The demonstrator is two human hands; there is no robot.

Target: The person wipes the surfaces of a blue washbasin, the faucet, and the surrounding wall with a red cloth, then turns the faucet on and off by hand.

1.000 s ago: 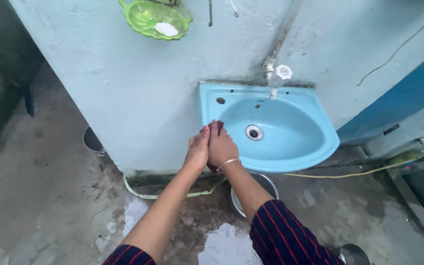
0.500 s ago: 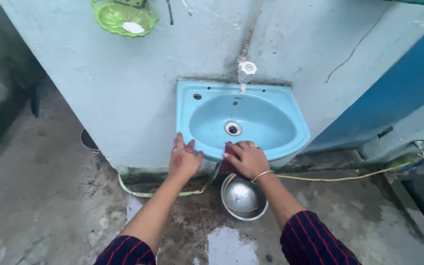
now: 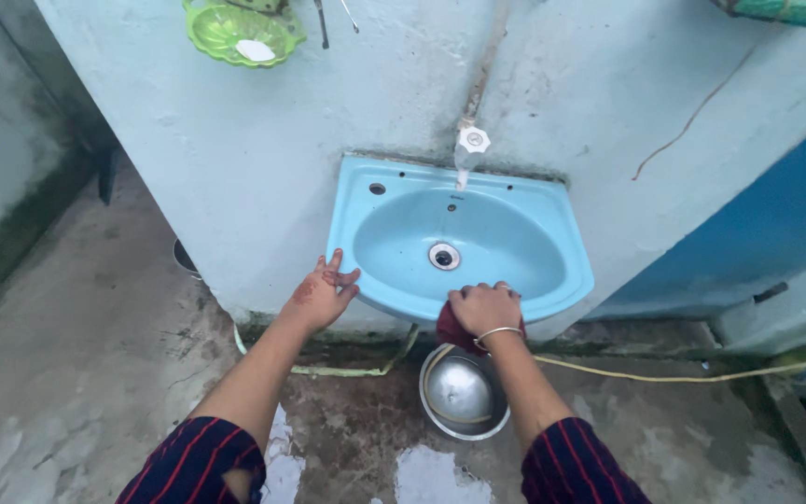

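Observation:
A light blue wall sink (image 3: 552, 238) hangs on a pale wall, with a white-handled tap (image 3: 470, 145) above its back rim. My right hand (image 3: 484, 308) presses a dark red cloth (image 3: 452, 330) against the sink's front rim, fingers curled over it. My left hand (image 3: 322, 294) rests flat with fingers spread on the sink's front left edge and holds nothing. A round steel bowl (image 3: 462, 392) sits on the floor just below the sink, under my right wrist.
A green soap dish (image 3: 235, 30) with a white soap bar is fixed to the wall at upper left. A pale hose (image 3: 347, 371) and a yellow cord (image 3: 664, 376) run along the wet concrete floor. A blue wall panel (image 3: 776, 224) stands at right.
My hands came apart from the sink's left rim. The right hand moved the cloth along to the front rim; the left hand stayed at the left edge. The view shifted slightly.

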